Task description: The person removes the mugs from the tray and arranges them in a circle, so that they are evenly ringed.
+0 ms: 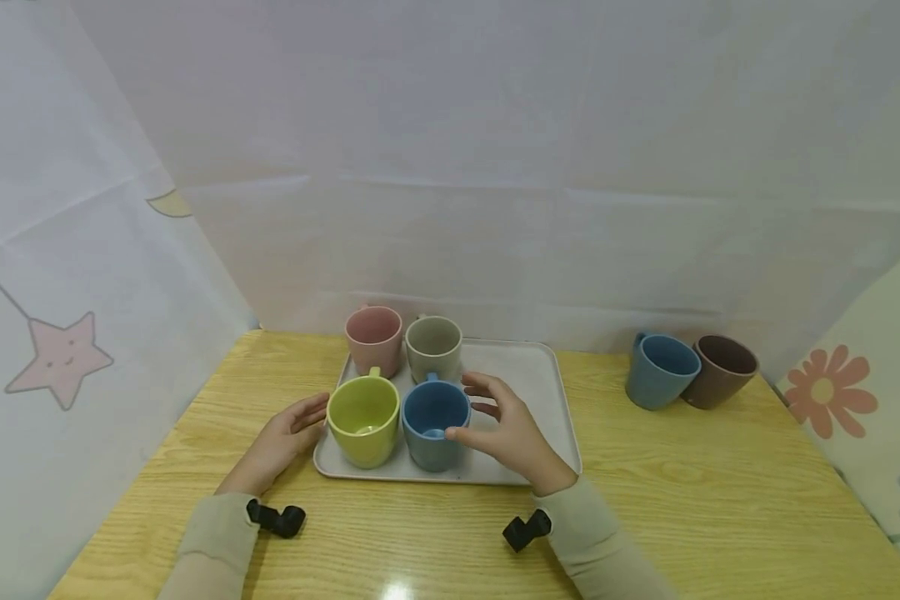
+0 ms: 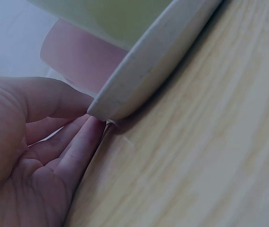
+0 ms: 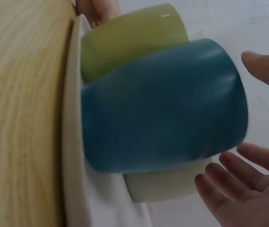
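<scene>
Hand (image 1: pixel 512 433), fingers (image 3: pixel 262 157) apart, beside blue mug (image 1: pixel 427 442)

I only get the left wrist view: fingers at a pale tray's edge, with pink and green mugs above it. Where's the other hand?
Observer: The right hand is over on the right side of a blue mug, its thumb and fingers spread apart.
Visitor: Oh, a blue one! Any mugs that aren't on the tray?
Observer: Yes, another blue mug and a brown mug are on the table, right of the tray.
</scene>
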Tool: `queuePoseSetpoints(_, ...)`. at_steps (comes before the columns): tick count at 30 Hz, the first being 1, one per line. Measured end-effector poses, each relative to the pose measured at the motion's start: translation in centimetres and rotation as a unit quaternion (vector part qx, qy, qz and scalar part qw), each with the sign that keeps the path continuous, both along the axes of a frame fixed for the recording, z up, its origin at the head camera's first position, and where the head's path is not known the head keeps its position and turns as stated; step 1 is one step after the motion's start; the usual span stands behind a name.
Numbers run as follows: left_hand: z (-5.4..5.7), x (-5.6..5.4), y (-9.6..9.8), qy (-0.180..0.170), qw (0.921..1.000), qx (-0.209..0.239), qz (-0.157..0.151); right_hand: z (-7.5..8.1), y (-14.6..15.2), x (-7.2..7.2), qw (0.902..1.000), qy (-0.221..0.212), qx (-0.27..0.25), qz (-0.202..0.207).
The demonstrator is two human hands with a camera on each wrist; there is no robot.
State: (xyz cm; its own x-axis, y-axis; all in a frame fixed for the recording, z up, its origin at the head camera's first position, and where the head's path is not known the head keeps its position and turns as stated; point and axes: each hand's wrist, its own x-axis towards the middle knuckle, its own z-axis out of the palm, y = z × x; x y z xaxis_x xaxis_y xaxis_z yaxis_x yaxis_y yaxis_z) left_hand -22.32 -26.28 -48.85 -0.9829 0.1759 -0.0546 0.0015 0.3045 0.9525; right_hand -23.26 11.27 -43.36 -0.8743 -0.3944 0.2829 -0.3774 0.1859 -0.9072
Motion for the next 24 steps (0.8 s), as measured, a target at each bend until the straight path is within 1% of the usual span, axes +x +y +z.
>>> queuePoseSetpoints(3,-0.1,0.0,0.0,0.001,1.0000,0.002,-0.001,-0.3,-0.7,0.3,0.9998,-0.011,0.015,-0.002)
queuePoseSetpoints(9,-0.1,0.0,-0.1,-0.001,1.0000,0.006,-0.002,-0.7,-1.8,0.7,0.9992,-0.025,0.027,-0.016)
queuePoseSetpoints(16,-0.2,0.0,-0.1,0.006,0.9999,0.010,-0.006,-1.4,-2.5,0.9,0.9987,-0.033,0.014,-0.036)
queuePoseSetpoints(24,-0.2,0.0,-0.2,0.005,0.9998,0.017,-0.010,-1.6,-2.7,1.1,0.9983,-0.023,0.003,-0.053)
